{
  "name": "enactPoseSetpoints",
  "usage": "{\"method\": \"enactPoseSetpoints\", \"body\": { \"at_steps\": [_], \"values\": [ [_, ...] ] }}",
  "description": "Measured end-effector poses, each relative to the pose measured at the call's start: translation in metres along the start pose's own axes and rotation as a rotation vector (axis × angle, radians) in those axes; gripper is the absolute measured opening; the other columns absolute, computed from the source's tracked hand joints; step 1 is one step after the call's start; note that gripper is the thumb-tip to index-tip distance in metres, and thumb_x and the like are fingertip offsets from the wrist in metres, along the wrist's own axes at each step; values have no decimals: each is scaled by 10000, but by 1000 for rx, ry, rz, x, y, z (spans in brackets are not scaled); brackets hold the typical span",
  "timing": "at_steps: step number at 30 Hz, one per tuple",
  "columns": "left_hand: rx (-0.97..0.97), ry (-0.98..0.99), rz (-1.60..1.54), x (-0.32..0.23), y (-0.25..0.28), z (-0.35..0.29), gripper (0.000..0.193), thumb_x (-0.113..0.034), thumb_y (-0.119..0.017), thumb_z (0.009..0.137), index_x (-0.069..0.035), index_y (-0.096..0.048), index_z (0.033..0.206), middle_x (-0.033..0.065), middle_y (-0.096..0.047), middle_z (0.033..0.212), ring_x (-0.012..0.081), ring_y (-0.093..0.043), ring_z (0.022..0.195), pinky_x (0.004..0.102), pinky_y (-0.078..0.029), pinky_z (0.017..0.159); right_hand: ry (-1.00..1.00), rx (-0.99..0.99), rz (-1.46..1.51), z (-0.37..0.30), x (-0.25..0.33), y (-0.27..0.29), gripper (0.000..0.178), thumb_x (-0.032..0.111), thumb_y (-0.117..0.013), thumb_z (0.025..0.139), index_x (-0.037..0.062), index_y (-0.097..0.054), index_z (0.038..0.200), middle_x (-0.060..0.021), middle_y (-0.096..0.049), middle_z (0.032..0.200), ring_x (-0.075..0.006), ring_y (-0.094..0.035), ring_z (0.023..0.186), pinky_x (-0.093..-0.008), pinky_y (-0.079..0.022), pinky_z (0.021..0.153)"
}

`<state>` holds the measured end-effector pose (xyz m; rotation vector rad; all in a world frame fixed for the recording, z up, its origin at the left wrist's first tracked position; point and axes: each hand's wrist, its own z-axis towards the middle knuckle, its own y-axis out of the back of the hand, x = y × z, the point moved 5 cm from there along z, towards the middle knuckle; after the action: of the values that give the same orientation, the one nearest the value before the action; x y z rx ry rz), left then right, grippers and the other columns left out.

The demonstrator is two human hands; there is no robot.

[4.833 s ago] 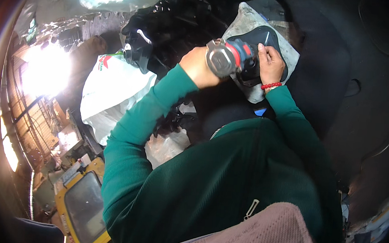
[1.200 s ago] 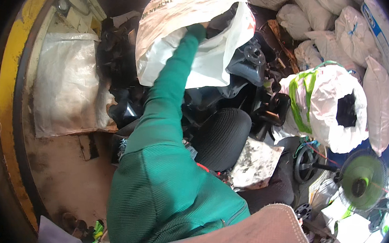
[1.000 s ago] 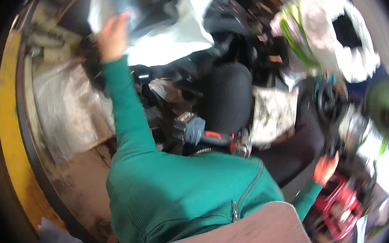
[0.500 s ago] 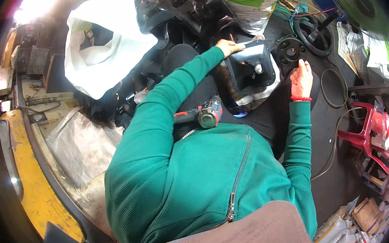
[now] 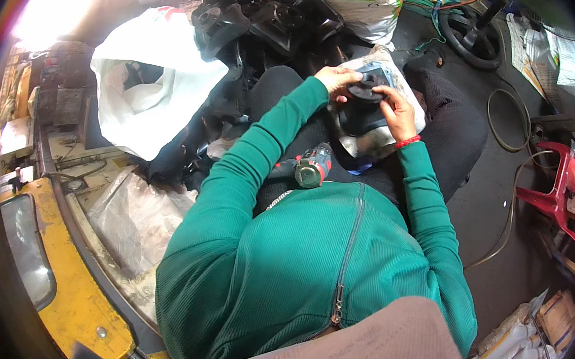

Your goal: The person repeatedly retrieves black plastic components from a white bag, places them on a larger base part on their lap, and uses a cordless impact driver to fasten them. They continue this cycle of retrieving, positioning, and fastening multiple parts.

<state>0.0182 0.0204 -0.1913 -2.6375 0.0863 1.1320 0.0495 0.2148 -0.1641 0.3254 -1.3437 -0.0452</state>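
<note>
**Inspector:** Report the hands.

**Assistant:** Both are up in front of the person, over the lap. The left hand (image 5: 336,80) has its fingers curled onto the left edge of a black plastic part (image 5: 363,104), gripping it. The right hand (image 5: 394,109) is closed on the right side of the same part, with the thumb on top. A red band (image 5: 409,141) sits on the right wrist.

**Inspector:** Where does the part lie?

**Assistant:** On a clear plastic wrapper (image 5: 384,136) spread across the person's knees, which are in black trousers. The part is round and dark; its finer shape cannot be made out under the fingers.

**Inspector:** Tools?

**Assistant:** One cordless driver (image 5: 307,169), red and black, lying in the lap just below the left forearm. Neither hand touches it.

**Inspector:** Surroundings?

**Assistant:** To the left, a large white bag (image 5: 147,86) stands open, well apart from the hands. Behind it and ahead of the knees is a heap of black moulded parts (image 5: 273,23). A second white sack with a green band (image 5: 355,2) stands at the top. A crumpled clear plastic sheet (image 5: 137,218) lies low on the left beside a yellow frame (image 5: 70,284). On the right, a red plastic stool (image 5: 563,198) stands on the dark floor (image 5: 494,209), with a thin looped cable (image 5: 508,122) near it.
</note>
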Motion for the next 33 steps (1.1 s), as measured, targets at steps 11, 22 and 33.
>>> {"method": "enactPoseSetpoints", "body": {
  "at_steps": [11,22,33],
  "values": [
    [-185,-160,270,36,8,21,564,-176,-772,745,-42,-542,1242,99,-630,1011,176,-643,769,286,-557,505,-460,-95,-87,-4,-93,3,322,325,-663,848,30,-671,976,-46,-653,799,-105,-581,730,-251,-459,696],
    [-262,-342,878,22,23,-5,668,-376,-701,777,-10,-482,1292,166,-636,1016,259,-646,896,377,-527,710,-484,-177,-99,6,-100,-4,359,355,-655,832,42,-684,1006,-80,-677,828,-165,-624,743,-291,-482,711],
    [-152,-174,1639,46,-23,-184,706,-250,-729,658,-177,-484,1316,100,-574,1160,329,-603,908,403,-525,785,-639,-66,1431,-28,-10,-3,480,-26,-446,912,21,-346,1379,-178,-443,1357,-301,-466,1250,-408,-447,1004]
  ]
}}
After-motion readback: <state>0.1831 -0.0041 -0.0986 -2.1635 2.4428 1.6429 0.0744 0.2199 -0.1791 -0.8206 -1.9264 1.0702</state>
